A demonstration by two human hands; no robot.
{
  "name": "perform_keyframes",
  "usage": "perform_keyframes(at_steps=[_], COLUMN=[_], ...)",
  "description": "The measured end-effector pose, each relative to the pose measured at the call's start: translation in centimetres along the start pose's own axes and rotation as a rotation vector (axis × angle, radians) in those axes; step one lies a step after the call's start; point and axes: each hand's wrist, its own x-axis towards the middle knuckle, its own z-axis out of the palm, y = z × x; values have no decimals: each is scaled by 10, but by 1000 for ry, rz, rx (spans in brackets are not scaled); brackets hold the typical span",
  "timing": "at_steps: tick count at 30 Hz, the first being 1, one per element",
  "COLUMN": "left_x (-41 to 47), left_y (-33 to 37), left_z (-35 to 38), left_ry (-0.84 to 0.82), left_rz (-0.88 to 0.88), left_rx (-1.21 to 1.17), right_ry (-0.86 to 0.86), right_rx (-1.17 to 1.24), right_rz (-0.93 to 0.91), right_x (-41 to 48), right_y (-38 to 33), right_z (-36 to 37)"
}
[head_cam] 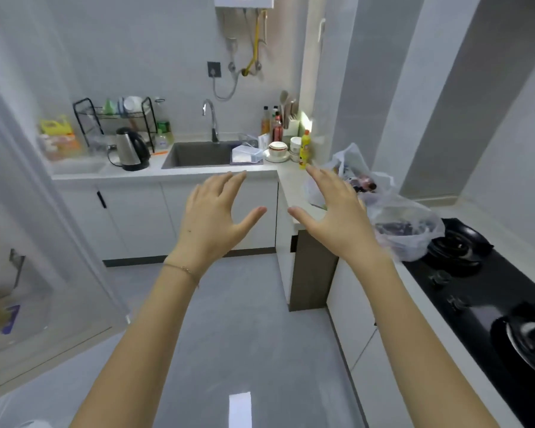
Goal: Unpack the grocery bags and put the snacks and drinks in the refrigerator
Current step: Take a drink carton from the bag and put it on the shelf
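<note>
Right hand before half-hidden grocery bags

Free passage is left above the floor. The right counter is crowded by two plastic bags, flanked closely by a yellow bottle and the stove.

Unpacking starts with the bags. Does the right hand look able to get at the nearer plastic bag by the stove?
Probably yes: the right hand is open and empty, hovering beside the nearer plastic bag, with nothing visible between them.

Contents of grocery bags indistinct.
</note>
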Motion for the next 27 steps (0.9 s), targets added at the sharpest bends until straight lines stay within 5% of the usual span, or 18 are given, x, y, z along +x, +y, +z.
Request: perform_keyframes(at_steps=[16, 27], left_x=[249, 355], left_y=[6, 15], left_z=[237, 357], left_ry=[-229, -299], left_rz=[264, 290], left_rx=[-107, -145], right_ry=[120, 77], right_rx=[-122, -115], right_rz=[382, 503], right_x=[164, 249], right_y=[211, 327], right_z=[30, 66])
